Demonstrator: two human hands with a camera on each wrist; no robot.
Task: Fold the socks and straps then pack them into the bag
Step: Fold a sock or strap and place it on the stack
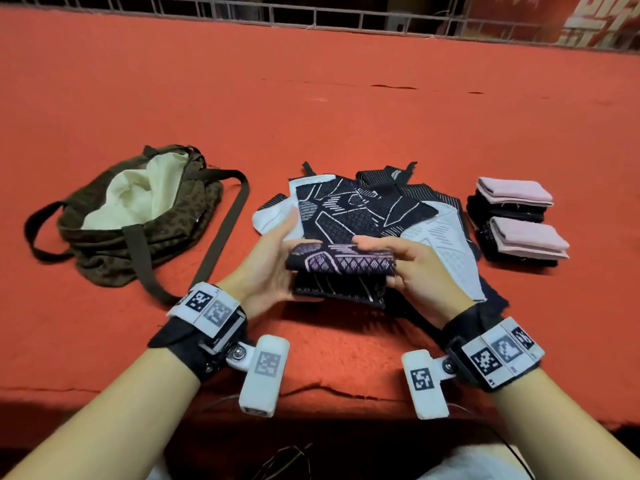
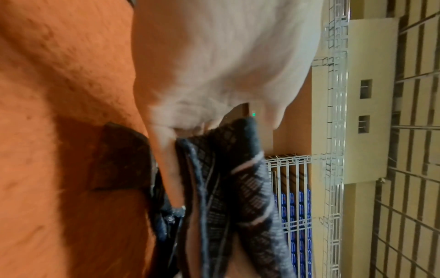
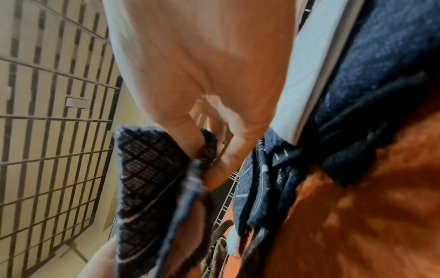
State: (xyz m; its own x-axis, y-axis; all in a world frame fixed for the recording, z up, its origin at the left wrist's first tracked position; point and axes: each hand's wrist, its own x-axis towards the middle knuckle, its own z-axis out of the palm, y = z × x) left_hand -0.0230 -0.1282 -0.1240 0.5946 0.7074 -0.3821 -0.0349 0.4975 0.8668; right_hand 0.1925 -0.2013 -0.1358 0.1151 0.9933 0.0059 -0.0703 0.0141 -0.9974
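A folded navy patterned sock (image 1: 341, 271) is lifted just above the red table, held from both sides. My left hand (image 1: 273, 261) grips its left end, and my right hand (image 1: 401, 265) pinches its right end between thumb and fingers. In the left wrist view the sock (image 2: 240, 188) hangs from my fingers; in the right wrist view the sock (image 3: 147, 180) is pinched by my thumb. Behind it lies a pile of unfolded navy and white socks (image 1: 374, 206). An open olive bag (image 1: 138, 209) with pale lining sits at the left.
Two stacks of folded pink and black pieces (image 1: 519, 220) stand at the right. The bag's long strap (image 1: 225, 233) trails toward my left wrist. The red cloth table (image 1: 311, 98) stretches back to a wire fence (image 1: 346, 15).
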